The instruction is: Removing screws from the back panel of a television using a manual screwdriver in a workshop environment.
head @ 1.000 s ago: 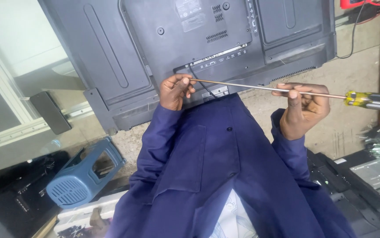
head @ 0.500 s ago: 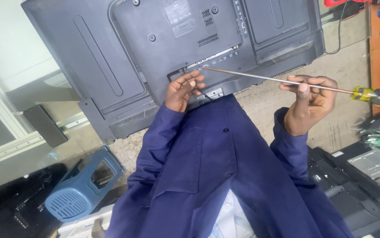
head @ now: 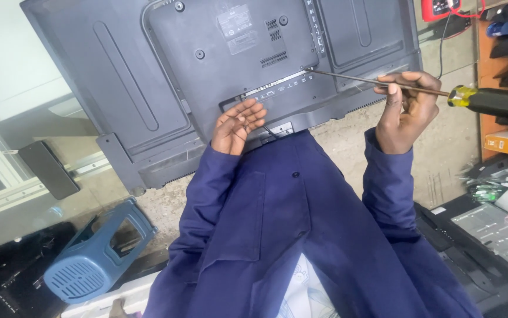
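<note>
On the TV back (head: 118,76), the screwdriver (head: 383,83) tip sits at a hole right of the port strip, the right hand (head: 404,109) gripping its shaft far from the tip. The left hand (head: 236,125) rests half-open below, holding nothing. Gripped so far back, the tip could slip and scratch the panel.

Electronics repair workshop, opened television (head: 207,76), stacked panels (head: 495,235), multimeter (head: 442,8)

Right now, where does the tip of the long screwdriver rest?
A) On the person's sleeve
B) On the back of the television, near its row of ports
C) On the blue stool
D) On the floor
B: the thin shaft runs from the right hand leftward, and the screwdriver ends on the television back panel.
</note>
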